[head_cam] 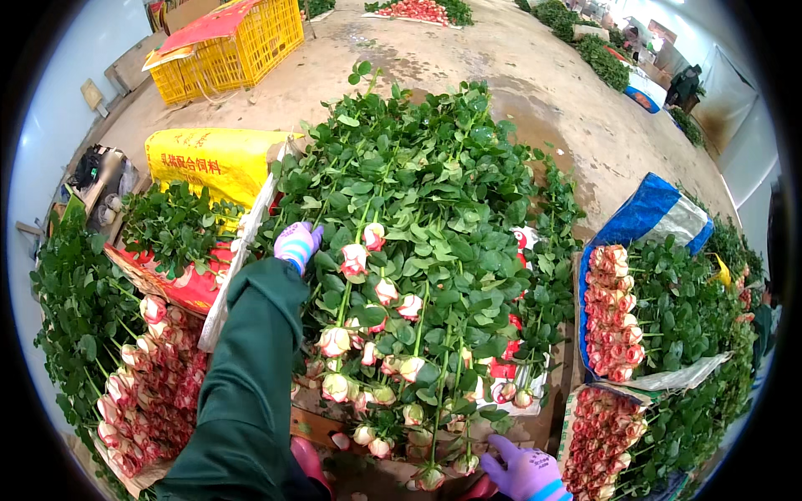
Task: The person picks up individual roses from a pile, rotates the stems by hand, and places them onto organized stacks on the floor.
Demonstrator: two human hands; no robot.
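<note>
A large heap of long-stemmed roses, white and pink with green leaves, lies before me, the blooms mostly toward my body. My left hand, in a purple knit glove with striped cuff, rests against the leaves at the heap's left edge. Whether its fingers grip a stem cannot be made out. At the near right, my right hand, gloved alike, has thumb and forefinger spread with nothing seen between them. Just left of its fingertips hangs a pale rose bloom. Another bloom hangs lowest, past the wooden edge.
A white-edged divider stands left of the heap, with stacked pink roses beyond it. On the right are wrapped rose bundles and a second bundle. Yellow crates sit on the floor behind. A person is far right.
</note>
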